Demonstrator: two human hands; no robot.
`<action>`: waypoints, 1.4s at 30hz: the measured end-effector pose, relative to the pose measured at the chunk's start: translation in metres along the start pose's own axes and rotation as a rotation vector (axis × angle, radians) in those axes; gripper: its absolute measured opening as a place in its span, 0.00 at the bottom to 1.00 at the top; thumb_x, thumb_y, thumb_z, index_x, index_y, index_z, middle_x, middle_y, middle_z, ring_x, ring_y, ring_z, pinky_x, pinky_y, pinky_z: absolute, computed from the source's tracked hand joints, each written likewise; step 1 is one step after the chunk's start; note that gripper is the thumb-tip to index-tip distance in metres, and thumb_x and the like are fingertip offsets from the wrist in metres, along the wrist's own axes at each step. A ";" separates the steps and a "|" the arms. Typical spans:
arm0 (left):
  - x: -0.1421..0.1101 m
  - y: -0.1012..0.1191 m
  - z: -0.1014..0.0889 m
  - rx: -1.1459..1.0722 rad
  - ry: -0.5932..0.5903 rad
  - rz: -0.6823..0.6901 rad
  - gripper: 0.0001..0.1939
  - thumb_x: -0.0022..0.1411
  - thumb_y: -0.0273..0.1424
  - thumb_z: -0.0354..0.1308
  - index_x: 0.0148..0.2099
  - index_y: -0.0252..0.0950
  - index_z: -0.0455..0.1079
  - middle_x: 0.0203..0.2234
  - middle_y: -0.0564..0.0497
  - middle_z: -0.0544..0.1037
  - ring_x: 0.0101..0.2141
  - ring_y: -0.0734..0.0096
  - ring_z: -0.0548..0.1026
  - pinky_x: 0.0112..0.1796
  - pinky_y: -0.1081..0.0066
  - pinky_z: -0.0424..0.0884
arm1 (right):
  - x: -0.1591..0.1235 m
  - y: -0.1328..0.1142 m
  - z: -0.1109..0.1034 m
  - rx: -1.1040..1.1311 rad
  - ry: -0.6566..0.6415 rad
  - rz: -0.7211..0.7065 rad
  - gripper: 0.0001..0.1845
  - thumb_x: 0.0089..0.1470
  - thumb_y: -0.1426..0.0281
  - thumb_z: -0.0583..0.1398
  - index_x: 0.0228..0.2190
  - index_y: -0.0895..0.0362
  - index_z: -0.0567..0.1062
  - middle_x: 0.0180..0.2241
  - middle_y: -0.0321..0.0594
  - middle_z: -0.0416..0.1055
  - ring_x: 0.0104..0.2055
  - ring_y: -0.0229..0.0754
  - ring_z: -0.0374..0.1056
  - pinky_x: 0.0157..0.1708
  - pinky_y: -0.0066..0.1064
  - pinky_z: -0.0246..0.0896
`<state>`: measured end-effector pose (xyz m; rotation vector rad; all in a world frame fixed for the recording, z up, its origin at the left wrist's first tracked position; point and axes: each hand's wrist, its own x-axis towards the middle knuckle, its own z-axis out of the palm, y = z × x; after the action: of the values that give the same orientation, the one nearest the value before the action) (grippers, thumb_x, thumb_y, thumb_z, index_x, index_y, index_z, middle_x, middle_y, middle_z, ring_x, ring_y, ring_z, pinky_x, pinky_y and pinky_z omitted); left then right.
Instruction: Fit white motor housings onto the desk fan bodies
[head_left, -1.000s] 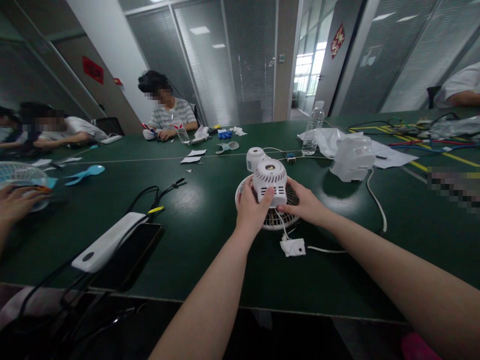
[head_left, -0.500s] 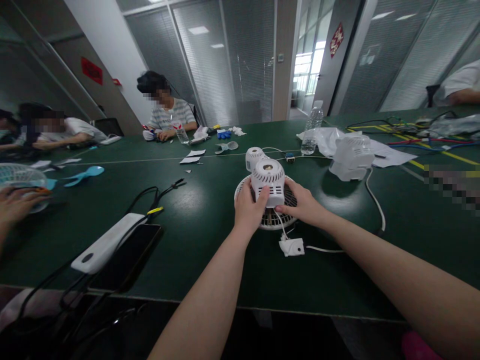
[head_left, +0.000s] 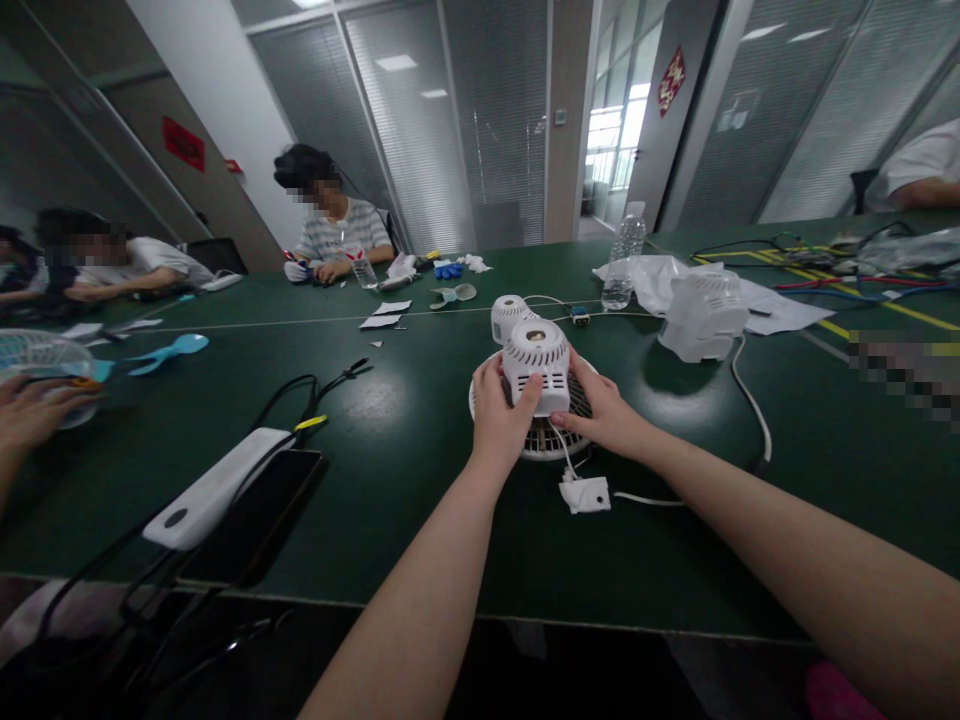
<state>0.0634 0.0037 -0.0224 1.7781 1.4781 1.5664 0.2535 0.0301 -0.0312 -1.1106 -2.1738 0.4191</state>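
Between my two hands is a white fan motor housing (head_left: pixel 536 345) with slotted vents, sitting over a round white fan grille (head_left: pixel 551 445) that lies on the table. My left hand (head_left: pixel 496 415) wraps the housing's left side, thumb on its front. On the other side, my right hand (head_left: pixel 607 412) holds it with thumb low and fingers partly hidden behind. A smaller white vented part (head_left: pixel 510 315) is just behind the housing. Toward me, a thin cable runs down to a small white plastic piece (head_left: pixel 586 494).
Left of my arms lie a white power bank (head_left: pixel 217 490), a dark phone (head_left: pixel 259 515) and black cables. A translucent white housing (head_left: pixel 705 315), a plastic bag and a water bottle (head_left: pixel 624 255) stand to the right. Another person's hand (head_left: pixel 37 405) is at the far left; others sit around the table.
The fingers of my right hand have shifted slightly against the housing. Both hands stay around it, and the housing and grille keep almost the same place.
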 end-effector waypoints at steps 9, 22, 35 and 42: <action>0.001 -0.002 0.004 -0.079 -0.074 -0.001 0.41 0.55 0.46 0.63 0.65 0.39 0.52 0.61 0.39 0.63 0.60 0.48 0.62 0.58 0.48 0.59 | 0.001 -0.003 -0.002 0.011 0.012 -0.015 0.54 0.50 0.51 0.62 0.67 0.48 0.39 0.65 0.48 0.54 0.66 0.62 0.50 0.61 0.63 0.45; 0.001 -0.001 0.003 -0.085 -0.077 0.000 0.39 0.55 0.46 0.63 0.64 0.40 0.53 0.60 0.39 0.64 0.59 0.49 0.64 0.58 0.49 0.60 | 0.000 -0.016 -0.011 0.099 0.006 0.041 0.52 0.47 0.57 0.66 0.65 0.52 0.45 0.61 0.52 0.60 0.64 0.60 0.56 0.61 0.62 0.47; 0.001 -0.003 0.004 -0.078 -0.096 -0.015 0.43 0.55 0.46 0.63 0.67 0.42 0.48 0.62 0.39 0.61 0.60 0.48 0.63 0.58 0.47 0.59 | 0.003 -0.013 -0.016 0.151 0.002 0.019 0.51 0.46 0.58 0.67 0.65 0.50 0.49 0.59 0.48 0.64 0.62 0.60 0.59 0.61 0.59 0.51; 0.002 -0.002 0.003 -0.077 -0.103 0.019 0.42 0.55 0.44 0.64 0.66 0.42 0.50 0.61 0.39 0.63 0.60 0.48 0.63 0.58 0.46 0.59 | 0.002 -0.006 -0.009 0.067 0.004 -0.018 0.54 0.47 0.51 0.65 0.66 0.50 0.45 0.64 0.49 0.55 0.66 0.63 0.51 0.62 0.63 0.45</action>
<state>0.0650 0.0073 -0.0243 1.8051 1.3392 1.4961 0.2549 0.0277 -0.0204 -1.0541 -2.1485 0.4784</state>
